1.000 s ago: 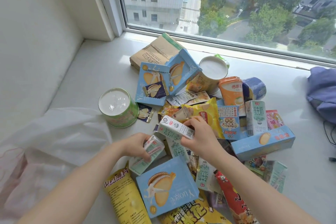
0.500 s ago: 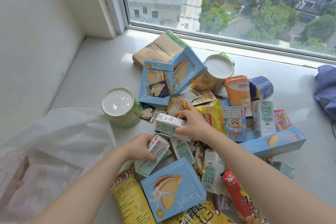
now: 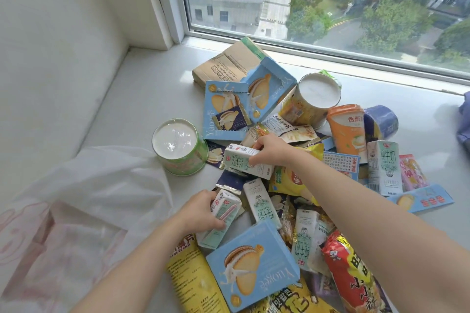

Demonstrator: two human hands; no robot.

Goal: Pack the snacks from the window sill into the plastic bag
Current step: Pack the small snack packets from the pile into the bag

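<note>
**Both hands on milk cartons in the snack pile**

The snacks lie heaped on the window sill [image 3: 142, 99], right of the white plastic bag [image 3: 101, 185], which lies crumpled at the sill's left end. The left hand [image 3: 201, 213] has its fingers curled round the lower milk carton [image 3: 225, 221], which lies tilted at the near edge of the pile, just beside the bag. The right hand [image 3: 272, 150] grips the upper milk carton [image 3: 239, 161] from above, the carton lying on its side over other packets. A green tub [image 3: 178, 147] stands between the bag and the pile. A blue biscuit box [image 3: 251, 264] lies just below the left hand's carton, with a red packet [image 3: 353, 277] to its right. A yellow tub [image 3: 310, 101], an orange cup [image 3: 346, 129] and an upright milk carton [image 3: 384, 168] are farther back and to the right.
</note>
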